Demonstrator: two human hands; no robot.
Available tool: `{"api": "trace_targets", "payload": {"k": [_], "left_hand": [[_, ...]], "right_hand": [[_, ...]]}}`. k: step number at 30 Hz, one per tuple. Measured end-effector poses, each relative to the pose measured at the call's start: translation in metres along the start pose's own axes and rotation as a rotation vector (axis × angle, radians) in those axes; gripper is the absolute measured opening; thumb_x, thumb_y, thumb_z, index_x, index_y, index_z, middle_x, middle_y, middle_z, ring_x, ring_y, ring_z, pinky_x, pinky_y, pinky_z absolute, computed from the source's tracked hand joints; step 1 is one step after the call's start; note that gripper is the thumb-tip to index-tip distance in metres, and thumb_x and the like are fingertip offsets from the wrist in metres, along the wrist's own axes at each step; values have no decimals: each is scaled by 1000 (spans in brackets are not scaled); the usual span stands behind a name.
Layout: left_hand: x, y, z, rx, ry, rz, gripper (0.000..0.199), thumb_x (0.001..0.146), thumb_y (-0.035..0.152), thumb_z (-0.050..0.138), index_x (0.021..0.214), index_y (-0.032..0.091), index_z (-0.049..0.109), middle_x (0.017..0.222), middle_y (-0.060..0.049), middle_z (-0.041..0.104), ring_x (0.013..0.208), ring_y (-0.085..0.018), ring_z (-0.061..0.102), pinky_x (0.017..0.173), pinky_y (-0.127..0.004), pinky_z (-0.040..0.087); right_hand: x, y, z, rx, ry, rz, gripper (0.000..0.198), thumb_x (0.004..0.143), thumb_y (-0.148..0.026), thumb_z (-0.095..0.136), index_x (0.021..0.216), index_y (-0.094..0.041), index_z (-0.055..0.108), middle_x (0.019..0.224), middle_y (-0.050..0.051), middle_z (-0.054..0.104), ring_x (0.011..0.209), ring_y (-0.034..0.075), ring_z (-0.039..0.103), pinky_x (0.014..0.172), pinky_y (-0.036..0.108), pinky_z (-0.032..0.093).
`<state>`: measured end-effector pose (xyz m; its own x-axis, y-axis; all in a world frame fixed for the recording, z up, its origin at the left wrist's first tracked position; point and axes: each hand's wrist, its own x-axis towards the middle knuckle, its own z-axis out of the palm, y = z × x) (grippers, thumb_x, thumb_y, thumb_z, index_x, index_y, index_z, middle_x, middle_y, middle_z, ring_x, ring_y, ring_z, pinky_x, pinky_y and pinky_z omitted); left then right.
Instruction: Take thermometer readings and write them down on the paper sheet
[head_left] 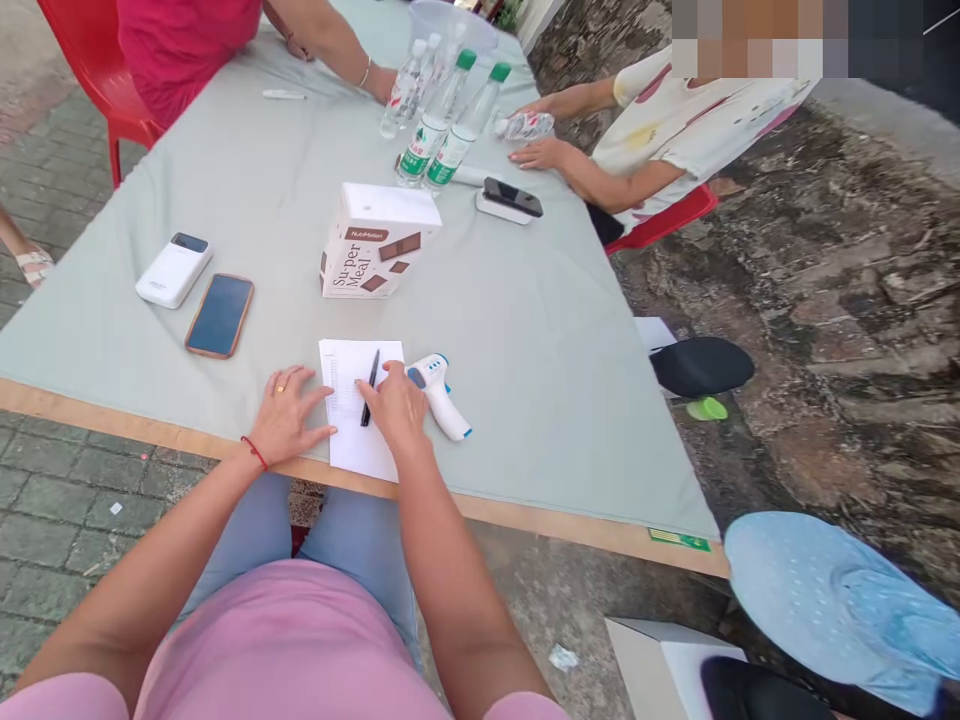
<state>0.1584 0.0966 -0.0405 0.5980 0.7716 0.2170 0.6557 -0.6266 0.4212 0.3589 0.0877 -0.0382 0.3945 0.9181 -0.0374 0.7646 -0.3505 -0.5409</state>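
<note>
A stack of white printed paper lies at the near edge of the table. My left hand rests flat on the cloth with its fingers spread, thumb and forefinger at the paper's left edge. On the paper lies a black pen. My right hand is over the paper's right side, its thumb reaching across the pen and its fingers apart; it does not grip the pen. Just right of that hand is a white and blue infrared thermometer, lying on its side.
Around the cloth-covered table are a Super Meal box, a phone, a white power bank, another phone and several water bottles. Two people sit at the far sides; one person's hands touch a lying bottle.
</note>
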Motion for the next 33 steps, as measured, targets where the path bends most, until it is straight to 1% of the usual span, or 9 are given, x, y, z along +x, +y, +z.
{"api": "trace_targets", "payload": {"k": [4, 8, 10, 14, 17, 20, 22, 26, 33], "left_hand": [[-1, 2, -1, 8, -11, 1, 50, 81, 51, 66, 123, 24, 63, 136, -16, 47, 134, -36, 36, 113, -57, 23], [0, 7, 1, 17, -33, -28, 48, 78, 45, 71, 121, 25, 64, 138, -15, 46, 136, -38, 33, 114, -59, 20], [0, 9, 3, -4, -46, -36, 48, 77, 43, 72, 121, 26, 64, 139, -14, 45, 136, -38, 32, 114, -60, 18], [2, 12, 5, 17, -46, -46, 50, 77, 45, 70, 122, 26, 62, 140, -13, 44, 137, -37, 31, 115, -59, 16], [3, 14, 7, 38, -52, -81, 51, 75, 44, 71, 122, 25, 62, 140, -14, 44, 136, -38, 32, 115, -58, 16], [4, 17, 7, 49, -63, -108, 50, 75, 42, 70, 122, 25, 61, 140, -14, 45, 136, -38, 33, 115, -58, 17], [3, 19, 7, 49, -59, -105, 49, 77, 42, 68, 122, 25, 61, 140, -14, 44, 136, -37, 32, 115, -58, 17], [1, 20, 4, 42, -40, -79, 47, 79, 43, 65, 122, 24, 62, 138, -14, 45, 132, -37, 35, 114, -58, 17], [-1, 18, 3, 21, -45, -89, 36, 84, 39, 61, 117, 24, 66, 110, -12, 54, 105, -30, 48, 95, -47, 36]], "right_hand": [[8, 1, 1, 68, -19, -39, 36, 83, -22, 53, 118, -20, 59, 77, 5, 65, 76, 24, 60, 75, 38, 43], [-8, 14, -9, 471, 28, -158, 37, 85, -32, 43, 114, -20, 62, 81, 4, 62, 75, 21, 57, 77, 37, 46], [-23, 18, -12, 672, 76, -200, 38, 83, -39, 49, 116, -21, 60, 88, 4, 61, 80, 19, 57, 79, 36, 47], [-51, 16, -9, 911, 200, -142, 36, 76, -47, 65, 103, -24, 59, 71, -2, 51, 68, 16, 52, 70, 32, 47], [-62, 11, -4, 1014, 132, -121, 38, 85, -55, 54, 103, -22, 62, 65, -2, 51, 63, 15, 51, 69, 33, 47], [-62, 5, -1, 1045, 1, -80, 43, 86, -52, 50, 108, -19, 65, 78, 3, 62, 73, 18, 59, 74, 37, 48], [-60, 1, 0, 1024, -22, -19, 35, 79, -46, 58, 100, -19, 67, 80, 3, 65, 74, 19, 60, 74, 37, 49], [-56, -2, 8, 896, 11, -8, 19, 66, -33, 65, 81, -21, 66, 77, 1, 66, 70, 17, 59, 70, 34, 49], [-58, -2, 27, 777, 32, 14, 14, 67, -36, 58, 71, -22, 60, 64, -1, 60, 61, 15, 52, 63, 31, 46]]}}
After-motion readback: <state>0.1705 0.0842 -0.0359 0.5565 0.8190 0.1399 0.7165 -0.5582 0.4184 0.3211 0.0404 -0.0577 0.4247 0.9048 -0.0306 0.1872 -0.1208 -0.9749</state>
